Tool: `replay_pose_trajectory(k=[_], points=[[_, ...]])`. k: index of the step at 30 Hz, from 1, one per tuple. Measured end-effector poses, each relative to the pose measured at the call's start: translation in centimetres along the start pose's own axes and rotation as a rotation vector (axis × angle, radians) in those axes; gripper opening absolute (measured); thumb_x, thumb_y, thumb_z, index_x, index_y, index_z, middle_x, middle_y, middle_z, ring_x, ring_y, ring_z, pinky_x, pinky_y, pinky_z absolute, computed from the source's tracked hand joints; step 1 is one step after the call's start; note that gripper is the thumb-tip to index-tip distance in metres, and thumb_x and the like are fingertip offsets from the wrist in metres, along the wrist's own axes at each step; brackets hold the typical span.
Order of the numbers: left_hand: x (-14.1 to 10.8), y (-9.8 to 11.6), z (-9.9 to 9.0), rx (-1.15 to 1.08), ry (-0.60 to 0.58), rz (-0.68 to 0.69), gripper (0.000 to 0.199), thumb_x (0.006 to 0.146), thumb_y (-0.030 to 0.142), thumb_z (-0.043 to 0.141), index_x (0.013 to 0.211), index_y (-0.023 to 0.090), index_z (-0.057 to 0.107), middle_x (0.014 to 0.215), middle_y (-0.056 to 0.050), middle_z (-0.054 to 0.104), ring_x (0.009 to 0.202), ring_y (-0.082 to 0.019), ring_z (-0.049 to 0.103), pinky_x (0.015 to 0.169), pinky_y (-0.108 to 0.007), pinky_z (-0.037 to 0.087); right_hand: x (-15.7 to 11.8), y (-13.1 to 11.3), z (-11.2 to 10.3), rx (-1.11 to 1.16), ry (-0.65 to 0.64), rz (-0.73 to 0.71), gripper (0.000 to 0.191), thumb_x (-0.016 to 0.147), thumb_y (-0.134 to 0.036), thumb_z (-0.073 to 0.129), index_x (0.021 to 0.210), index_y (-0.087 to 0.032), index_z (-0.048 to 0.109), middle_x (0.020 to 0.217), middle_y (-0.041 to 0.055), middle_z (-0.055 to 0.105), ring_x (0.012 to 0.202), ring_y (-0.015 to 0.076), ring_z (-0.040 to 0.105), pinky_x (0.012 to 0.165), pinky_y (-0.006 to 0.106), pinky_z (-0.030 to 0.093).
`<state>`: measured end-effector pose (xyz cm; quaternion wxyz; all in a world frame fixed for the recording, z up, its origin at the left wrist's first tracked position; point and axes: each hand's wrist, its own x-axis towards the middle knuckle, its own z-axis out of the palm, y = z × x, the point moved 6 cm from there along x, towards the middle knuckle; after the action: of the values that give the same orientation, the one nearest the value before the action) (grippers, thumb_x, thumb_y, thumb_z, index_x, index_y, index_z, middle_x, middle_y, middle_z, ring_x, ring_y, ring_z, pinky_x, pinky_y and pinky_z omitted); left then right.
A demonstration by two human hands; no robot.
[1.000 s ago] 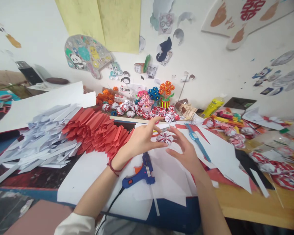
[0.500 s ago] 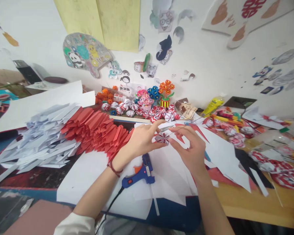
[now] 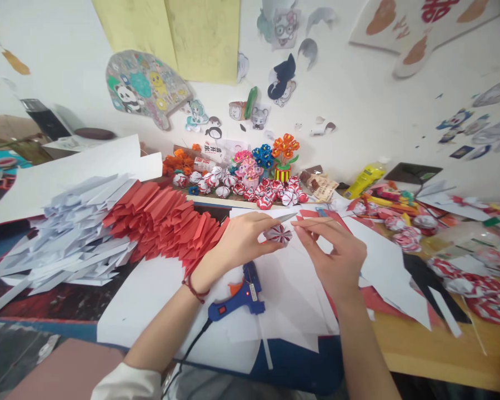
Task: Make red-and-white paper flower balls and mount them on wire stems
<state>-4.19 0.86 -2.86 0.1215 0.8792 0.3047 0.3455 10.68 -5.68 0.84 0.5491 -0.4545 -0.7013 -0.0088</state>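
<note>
A small folded red-and-white paper ball [image 3: 277, 234] is pinched between the thumb and fingers of my left hand [image 3: 245, 239]. A pointed grey blade or tip [image 3: 286, 218] sticks out from under those same fingers, above the ball. My right hand [image 3: 337, 253] is just to the right, its thumb and index finger closed on a thin thread or wire that runs near the ball; it is too fine to make out well. Below my hands a blue glue gun [image 3: 241, 297] lies on white paper [image 3: 162, 311], its small red light on.
Stacks of folded white strips [image 3: 79, 233] and red strips [image 3: 166, 219] lie at left. Finished red-and-white balls [image 3: 266, 194] line the wall beside an orange flower pot [image 3: 282, 173]. A yellow bottle [image 3: 364, 179] and paper scraps are at right.
My right hand has moved right, away from the paper ball, with its fingertips off it. My left hand keeps hold of the ball, whose striped face shows more clearly.
</note>
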Motion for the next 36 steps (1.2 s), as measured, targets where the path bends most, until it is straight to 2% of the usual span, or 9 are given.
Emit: replay_pose_trajectory(k=[14,17,20,24,26,28,31,33,36], points=[[0.0,-0.2,-0.2,-0.042,0.029,-0.016,0.032,0.082,0.040,0.074,0.108,0.022,0.071,0.105,-0.004,0.075,0.094,-0.020,0.070,0.088,-0.029,0.051,-0.4,0.9,-0.5,0.018,0.030,0.044,0.013,0.085,-0.013,0.070,0.092,-0.023,0.075,0.091,0.0014,0.076,0.072,0.0139,0.063,0.068,0.030,0.052],[0.1,-0.3,-0.1,-0.037,0.007,-0.034,0.033,0.083,0.041,0.074,0.109,0.022,0.071,0.105,-0.004,0.075,0.093,-0.020,0.070,0.086,-0.029,0.050,-0.2,1.0,-0.1,0.021,-0.028,0.062,0.013,0.087,-0.017,0.069,0.097,-0.024,0.074,0.093,0.0008,0.074,0.073,0.0137,0.063,0.068,0.029,0.051],[0.2,-0.7,-0.1,-0.024,0.009,-0.079,0.032,0.082,0.041,0.074,0.108,0.022,0.072,0.103,-0.003,0.075,0.091,-0.019,0.070,0.083,-0.028,0.050,0.0,1.5,0.3,0.024,-0.110,0.106,0.022,0.090,-0.023,0.066,0.112,-0.025,0.071,0.105,0.0024,0.073,0.084,0.0156,0.066,0.076,0.030,0.053],[0.4,-1.5,-0.6,-0.012,0.088,-0.174,0.034,0.081,0.043,0.075,0.107,0.021,0.073,0.100,-0.004,0.076,0.090,-0.021,0.070,0.077,-0.028,0.049,-0.3,1.8,0.6,-0.002,-0.150,0.046,0.035,0.092,-0.024,0.063,0.128,-0.025,0.063,0.126,0.0053,0.068,0.117,0.0207,0.062,0.102,0.038,0.048],[0.3,-1.8,-0.9,-0.021,0.133,-0.207,0.036,0.081,0.045,0.075,0.107,0.021,0.073,0.103,-0.004,0.076,0.093,-0.021,0.070,0.079,-0.028,0.050,-0.7,2.0,0.8,0.033,-0.172,0.048,0.039,0.092,-0.025,0.064,0.130,-0.026,0.062,0.129,0.0057,0.066,0.122,0.0218,0.060,0.104,0.039,0.047],[0.3,-2.0,-1.1,-0.034,0.163,-0.227,0.037,0.081,0.046,0.075,0.109,0.022,0.073,0.107,-0.004,0.076,0.093,-0.021,0.070,0.080,-0.028,0.050,-1.2,2.5,0.7,0.100,-0.114,0.103,0.030,0.090,-0.026,0.067,0.120,-0.026,0.069,0.119,0.0057,0.072,0.111,0.0220,0.066,0.098,0.039,0.052],[0.2,-2.1,-1.3,-0.028,0.192,-0.246,0.041,0.081,0.049,0.074,0.112,0.023,0.072,0.109,-0.004,0.076,0.087,-0.019,0.070,0.078,-0.028,0.051,-2.2,3.9,0.1,0.308,0.080,0.297,0.006,0.083,-0.025,0.074,0.088,-0.021,0.076,0.081,0.0032,0.076,0.073,0.0181,0.071,0.070,0.032,0.058],[0.2,-2.1,-1.5,-0.021,0.209,-0.252,0.041,0.081,0.050,0.073,0.112,0.023,0.073,0.110,-0.004,0.076,0.085,-0.019,0.070,0.079,-0.029,0.052,-3.0,5.0,0.4,0.504,0.169,0.455,0.010,0.078,-0.025,0.079,0.074,-0.018,0.072,0.061,-0.0003,0.070,0.052,0.0137,0.063,0.053,0.027,0.053],[0.2,-2.0,-1.7,-0.023,0.218,-0.276,0.040,0.081,0.049,0.074,0.111,0.023,0.073,0.109,-0.004,0.076,0.084,-0.019,0.070,0.079,-0.029,0.052,-3.8,6.1,1.3,0.731,0.163,0.597,0.017,0.078,-0.028,0.079,0.070,-0.016,0.069,0.054,-0.0010,0.065,0.047,0.0118,0.059,0.048,0.025,0.048]])
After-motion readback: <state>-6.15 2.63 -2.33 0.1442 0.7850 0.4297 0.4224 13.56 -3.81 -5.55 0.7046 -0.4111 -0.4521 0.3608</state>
